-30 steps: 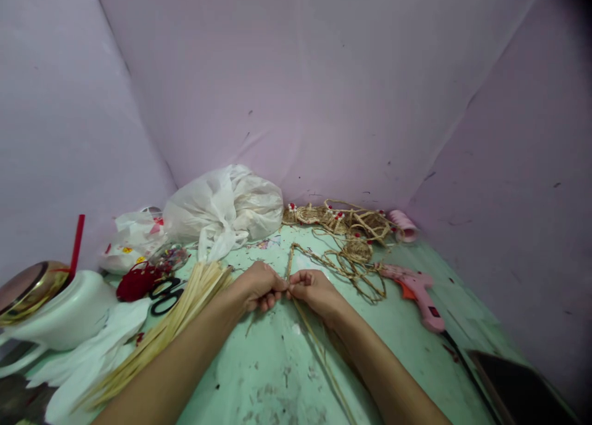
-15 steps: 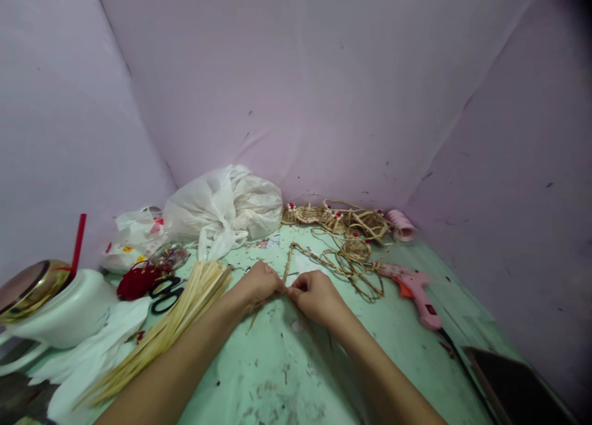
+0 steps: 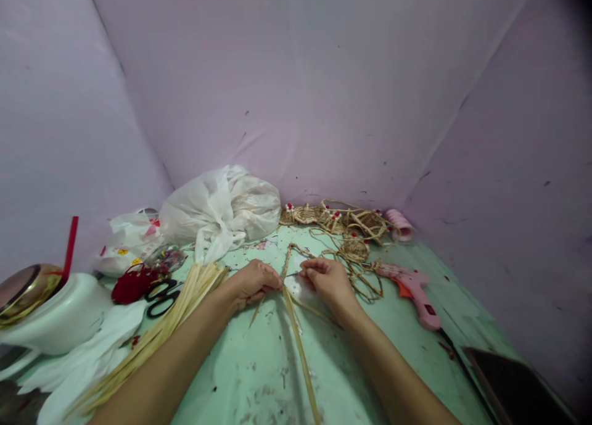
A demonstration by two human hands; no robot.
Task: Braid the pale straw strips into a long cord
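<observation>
My left hand [image 3: 256,283] is closed, its thumb and fingertips pinching the lower end of a thin straw braid [image 3: 286,261]. From that pinch a long flat straw strand [image 3: 298,345] runs down toward the front edge of the view, and shorter ends stick out on both sides. My right hand [image 3: 327,282] sits a little to the right, fingertips pressed together on a thin strand [image 3: 293,274] stretched from the braid. The braid goes up, bends, and joins a loose tangle of braided cord [image 3: 345,261] behind my right hand.
At left lie a bundle of straw strips [image 3: 185,314], black scissors [image 3: 161,297], a red pouch [image 3: 132,284] and a white pot [image 3: 76,311]. A white plastic bag [image 3: 222,206] stands behind. On the right are a pink glue gun [image 3: 419,292] with its cable and a pink thread spool [image 3: 399,225].
My right hand has moved away from the left, up and to the right, drawing a thin strand out. My left hand has shifted slightly left, still at the braid.
</observation>
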